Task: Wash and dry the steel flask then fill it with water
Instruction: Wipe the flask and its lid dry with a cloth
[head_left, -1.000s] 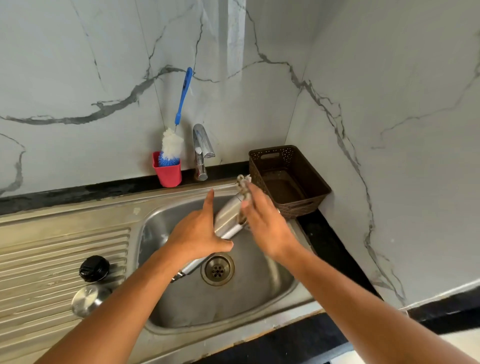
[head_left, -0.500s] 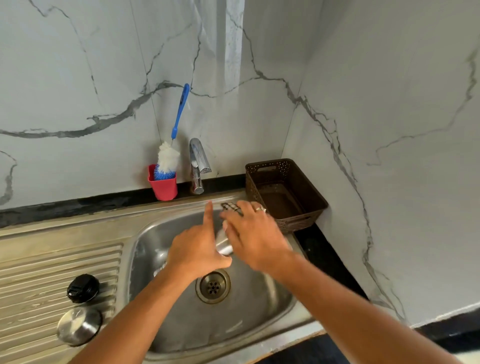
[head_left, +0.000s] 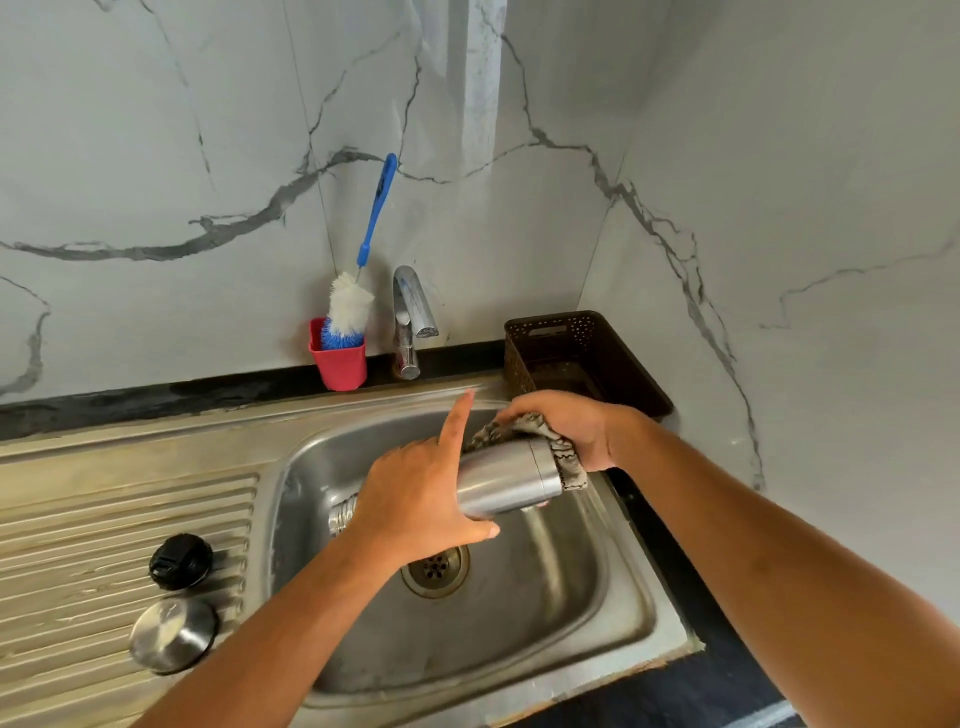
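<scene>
My left hand (head_left: 415, 499) grips the shiny steel flask (head_left: 506, 480) sideways (threaded neck left); right hand (head_left: 566, 426) clutches cloth (head_left: 569, 465) against its base.

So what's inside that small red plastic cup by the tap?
A bottle brush with white and blue bristles stands head-down in the small red plastic cup, its long blue handle sticking up. The bristles fill the opening, so the cup's bottom, and anything lying there, is hidden.

Bare left forearm (head_left: 270, 623) at lower left of the frame, bare right forearm (head_left: 753, 545) at lower right, left hand (head_left: 415, 499), right hand (head_left: 569, 426) likewise bare
</scene>
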